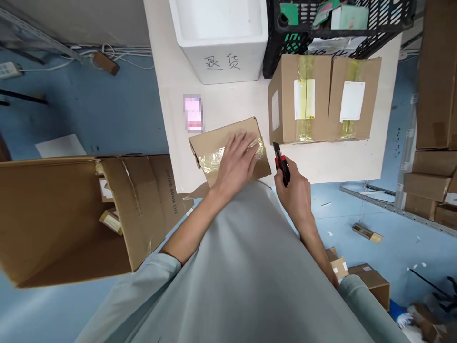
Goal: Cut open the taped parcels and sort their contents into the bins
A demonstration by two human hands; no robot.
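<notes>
Taped cardboard box (207, 144) lying at the near edge of a white table (221, 102), directly in front of a person in a grey top. Left of the table is a big open carton (64, 209) with small boxes inside. A white bin (232, 62) and a black crate (273, 47) stand along the table's far side; two taped boxes (320, 131) sit before the crate. The left hand (237, 157) is open, palm down on the box. The right hand (294, 195) is closed around a utility knife (283, 169), just right of the box and apart from it. Work on the box looks barely begun: shiny tape spans its top, with no cut visible. Its left end gapes slightly; whether any flap is free cannot be told. Its contents remain hidden.
</notes>
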